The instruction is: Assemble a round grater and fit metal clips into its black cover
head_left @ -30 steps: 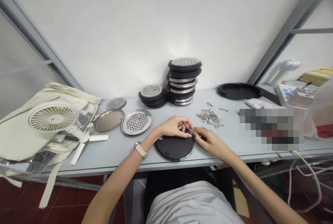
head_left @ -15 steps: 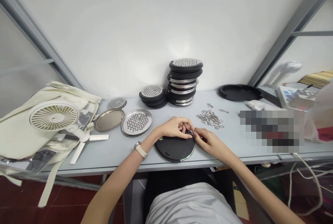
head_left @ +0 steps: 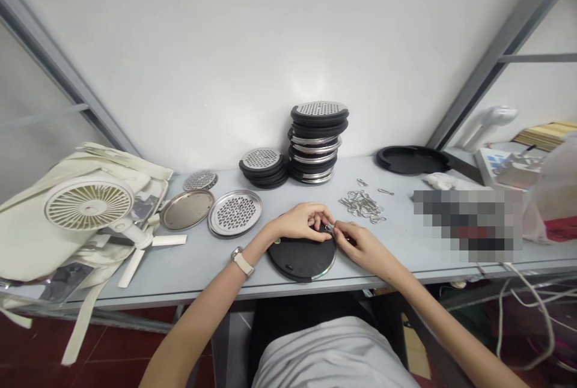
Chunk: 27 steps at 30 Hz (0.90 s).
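Observation:
A round black disc (head_left: 302, 256) with a shiny metal rim lies flat near the front edge of the table. My left hand (head_left: 304, 221), with a watch on the wrist, reaches over its far side; the fingers are curled and the thumb presses on the disc. My right hand (head_left: 360, 245) pinches a small metal wire clip (head_left: 329, 229) at the disc's far right edge, close to the left fingertips. Behind my right hand is a loose pile of similar wire clips (head_left: 362, 204). How the clip meets the disc is partly hidden by my fingers.
Stacked black-and-metal grater discs (head_left: 315, 151) stand against the wall, beside a shorter stack (head_left: 264, 172). Left are a grater plate (head_left: 235, 212), a plain metal plate (head_left: 187, 208) and a white fan (head_left: 89, 203) on a cream bag (head_left: 27, 226). A black tray (head_left: 412, 161) sits right.
The view has shifted very slightly. Both hands stay at the disc's far right edge, with the wire clip still in my right fingers.

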{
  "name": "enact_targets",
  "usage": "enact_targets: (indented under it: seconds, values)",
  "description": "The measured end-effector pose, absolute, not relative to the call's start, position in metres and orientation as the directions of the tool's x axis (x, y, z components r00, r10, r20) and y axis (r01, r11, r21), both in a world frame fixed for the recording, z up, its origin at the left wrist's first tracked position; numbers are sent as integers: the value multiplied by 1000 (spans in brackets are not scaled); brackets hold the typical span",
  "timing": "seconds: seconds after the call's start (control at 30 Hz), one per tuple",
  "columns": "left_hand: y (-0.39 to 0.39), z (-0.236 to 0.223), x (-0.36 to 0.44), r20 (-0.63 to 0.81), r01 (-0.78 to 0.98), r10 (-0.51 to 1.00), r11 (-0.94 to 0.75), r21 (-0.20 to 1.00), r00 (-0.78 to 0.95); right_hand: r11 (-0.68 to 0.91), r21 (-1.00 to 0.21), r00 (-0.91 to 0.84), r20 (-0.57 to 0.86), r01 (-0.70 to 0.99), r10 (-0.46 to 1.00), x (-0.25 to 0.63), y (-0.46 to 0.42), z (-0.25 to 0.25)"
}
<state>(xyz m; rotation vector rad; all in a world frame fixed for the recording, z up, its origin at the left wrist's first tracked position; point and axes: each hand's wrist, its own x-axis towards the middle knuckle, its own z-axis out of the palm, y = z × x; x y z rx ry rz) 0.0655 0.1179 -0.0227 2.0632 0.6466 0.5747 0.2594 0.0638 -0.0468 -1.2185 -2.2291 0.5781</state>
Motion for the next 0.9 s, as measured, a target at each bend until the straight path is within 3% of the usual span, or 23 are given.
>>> enact_targets:
  seconds: [0.5,0.9]
  values:
    - [112,-15,65,70,234,677,-348,908,733,509,-573,-458,244,643,854,259,64,-44]
    - [113,-17,64,83,239,654,-388,890,752,521,-553,-467,250,650,848,259,64,-46]
